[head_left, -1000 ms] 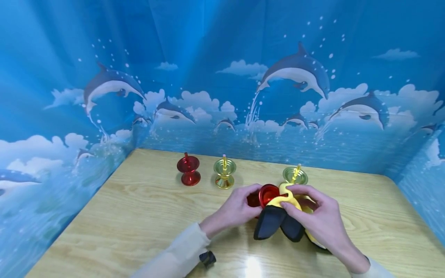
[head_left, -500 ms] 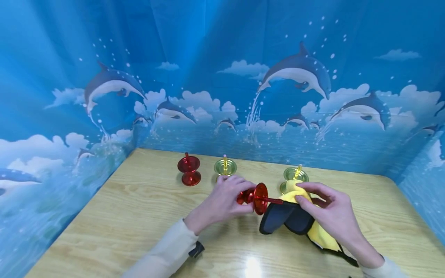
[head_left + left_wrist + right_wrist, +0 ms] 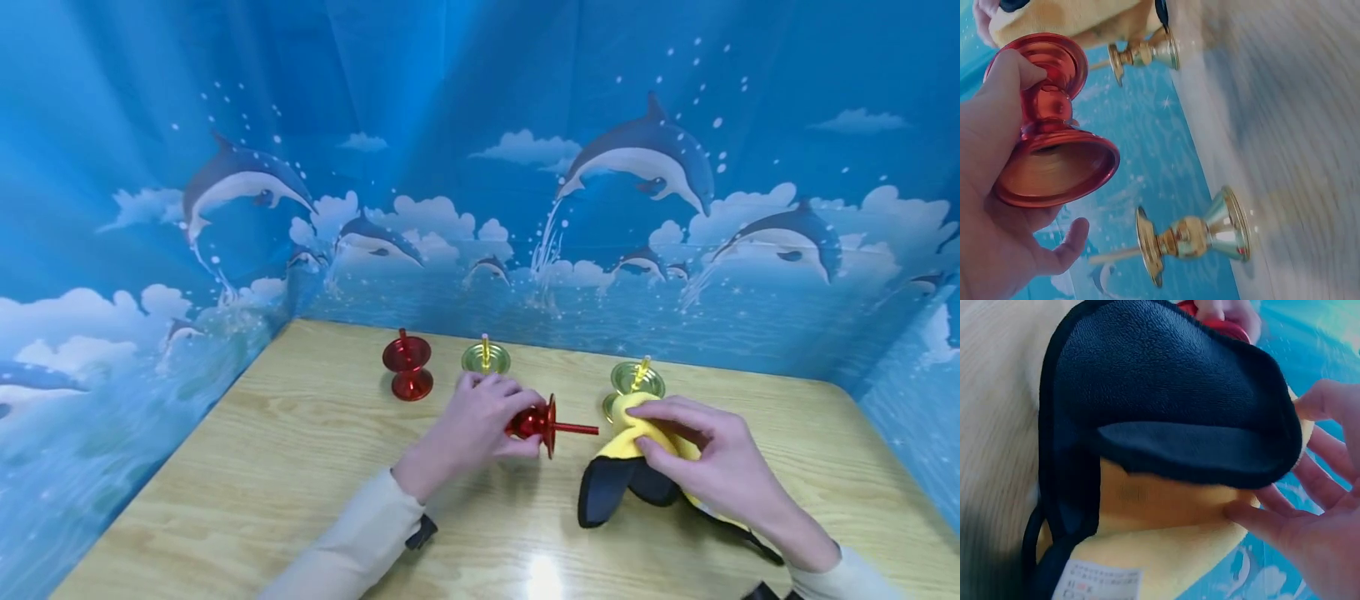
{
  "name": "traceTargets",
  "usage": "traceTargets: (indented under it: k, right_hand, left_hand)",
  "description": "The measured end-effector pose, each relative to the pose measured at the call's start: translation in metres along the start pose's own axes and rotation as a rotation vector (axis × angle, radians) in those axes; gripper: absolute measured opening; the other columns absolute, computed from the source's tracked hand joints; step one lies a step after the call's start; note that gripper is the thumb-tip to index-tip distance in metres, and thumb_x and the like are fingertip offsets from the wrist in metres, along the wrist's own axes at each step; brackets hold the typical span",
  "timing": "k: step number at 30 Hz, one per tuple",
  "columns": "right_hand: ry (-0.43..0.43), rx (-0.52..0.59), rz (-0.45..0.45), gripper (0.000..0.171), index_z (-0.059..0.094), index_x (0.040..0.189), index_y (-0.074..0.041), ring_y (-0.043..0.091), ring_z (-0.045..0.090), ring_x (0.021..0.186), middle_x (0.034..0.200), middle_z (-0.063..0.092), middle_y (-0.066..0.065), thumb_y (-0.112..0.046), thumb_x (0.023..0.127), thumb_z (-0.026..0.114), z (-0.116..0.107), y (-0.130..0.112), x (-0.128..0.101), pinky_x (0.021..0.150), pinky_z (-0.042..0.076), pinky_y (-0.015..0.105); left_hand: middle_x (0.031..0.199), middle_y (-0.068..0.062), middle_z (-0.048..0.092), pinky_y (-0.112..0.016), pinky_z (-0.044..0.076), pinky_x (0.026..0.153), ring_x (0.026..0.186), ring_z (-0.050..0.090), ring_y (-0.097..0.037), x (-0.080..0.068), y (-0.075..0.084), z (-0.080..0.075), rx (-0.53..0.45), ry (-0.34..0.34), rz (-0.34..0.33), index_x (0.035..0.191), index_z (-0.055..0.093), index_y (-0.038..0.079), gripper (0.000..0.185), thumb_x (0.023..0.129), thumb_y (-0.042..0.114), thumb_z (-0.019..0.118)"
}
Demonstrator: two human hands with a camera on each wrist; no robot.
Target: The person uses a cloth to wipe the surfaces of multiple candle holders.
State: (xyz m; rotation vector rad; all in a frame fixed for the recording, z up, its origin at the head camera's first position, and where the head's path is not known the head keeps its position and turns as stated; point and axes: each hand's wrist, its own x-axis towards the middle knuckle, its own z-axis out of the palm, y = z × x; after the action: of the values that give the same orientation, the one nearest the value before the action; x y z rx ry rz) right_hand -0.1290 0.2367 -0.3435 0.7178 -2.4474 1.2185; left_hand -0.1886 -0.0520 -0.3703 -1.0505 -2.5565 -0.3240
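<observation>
My left hand [image 3: 519, 425] grips a red metal candle holder [image 3: 542, 423] by its waist, lying sideways above the table, its thin spike pointing right. In the left wrist view, the fingers [image 3: 997, 94] curl round the red holder [image 3: 1047, 150]. My right hand [image 3: 637, 427] pinches a yellow and dark blue cloth [image 3: 618, 487], whose lower end touches the wooden table [image 3: 300, 467]. In the right wrist view, the dark side of the cloth [image 3: 1166, 425] fills the frame, with my fingers [image 3: 1310, 506] under its yellow side. A small gap separates spike and cloth.
A second red holder [image 3: 407, 367] stands at the back left. One gold holder [image 3: 485, 358] stands just behind my left hand, another gold holder [image 3: 636, 379] behind the cloth. Blue dolphin-print walls [image 3: 480, 208] close in the table at the back and both sides.
My left hand has drawn the red holder leftward out of the cloth, so its spike is now bare. My right hand has lowered the cloth slightly to the right.
</observation>
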Motion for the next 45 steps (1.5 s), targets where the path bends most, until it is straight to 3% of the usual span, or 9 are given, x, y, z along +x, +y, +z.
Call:
traceTargets:
  k: [5, 13, 22, 29, 36, 45]
  right_hand:
    - [0.005, -0.136, -0.134, 0.044, 0.076, 0.112, -0.021, -0.001, 0.068, 0.103, 0.109, 0.077, -0.003, 0.003, 0.076, 0.085, 0.021, -0.002, 0.003, 0.086, 0.052, 0.009]
    - [-0.042, -0.255, -0.146, 0.037, 0.070, 0.102, -0.026, -0.004, 0.058, 0.077, 0.095, 0.073, -0.013, -0.008, 0.075, 0.088, 0.043, 0.003, 0.006, 0.064, 0.049, 0.018]
    - [-0.036, -0.223, -0.242, 0.036, 0.072, 0.099, -0.025, -0.004, 0.058, 0.074, 0.089, 0.072, -0.014, -0.002, 0.074, 0.085, 0.052, 0.009, 0.011, 0.064, 0.046, 0.012]
    - [-0.049, -0.213, -0.181, 0.037, 0.071, 0.100, -0.027, -0.005, 0.057, 0.073, 0.089, 0.071, -0.014, -0.004, 0.075, 0.086, 0.047, 0.007, 0.010, 0.061, 0.049, 0.018]
    - [-0.029, -0.173, -0.128, 0.040, 0.071, 0.100, -0.032, -0.004, 0.060, 0.074, 0.091, 0.072, -0.016, -0.003, 0.076, 0.086, 0.037, 0.008, 0.004, 0.064, 0.049, 0.018]
    - [-0.040, -0.153, -0.162, 0.039, 0.072, 0.098, -0.031, -0.004, 0.058, 0.072, 0.088, 0.070, -0.017, -0.002, 0.076, 0.086, 0.041, 0.007, 0.005, 0.063, 0.047, 0.014]
  left_hand:
    - [0.102, 0.008, 0.073, -0.046, 0.050, 0.092, 0.100, 0.065, -0.014, 0.001, 0.012, 0.005, 0.029, -0.023, 0.081, 0.120, 0.068, 0.032, 0.036, 0.089, 0.051, 0.069]
    - [0.097, 0.009, 0.074, -0.041, 0.049, 0.090, 0.093, 0.066, -0.014, 0.005, 0.018, 0.006, 0.054, 0.094, 0.147, 0.116, 0.071, 0.033, 0.035, 0.085, 0.049, 0.074]
    - [0.098, 0.008, 0.075, -0.044, 0.050, 0.093, 0.094, 0.067, -0.015, 0.004, 0.018, 0.006, 0.061, 0.099, 0.153, 0.114, 0.071, 0.032, 0.038, 0.084, 0.054, 0.076]
    - [0.100, 0.007, 0.074, -0.044, 0.051, 0.092, 0.099, 0.068, -0.017, 0.003, 0.013, 0.002, 0.027, 0.099, 0.147, 0.115, 0.072, 0.030, 0.035, 0.085, 0.049, 0.076]
    - [0.101, 0.008, 0.074, -0.044, 0.050, 0.092, 0.105, 0.067, -0.016, 0.000, 0.005, 0.001, -0.017, 0.078, 0.112, 0.114, 0.072, 0.030, 0.033, 0.084, 0.044, 0.075]
    - [0.099, 0.009, 0.073, -0.037, 0.048, 0.086, 0.100, 0.065, -0.012, -0.003, 0.008, 0.003, -0.009, 0.074, 0.111, 0.114, 0.072, 0.030, 0.033, 0.085, 0.046, 0.074]
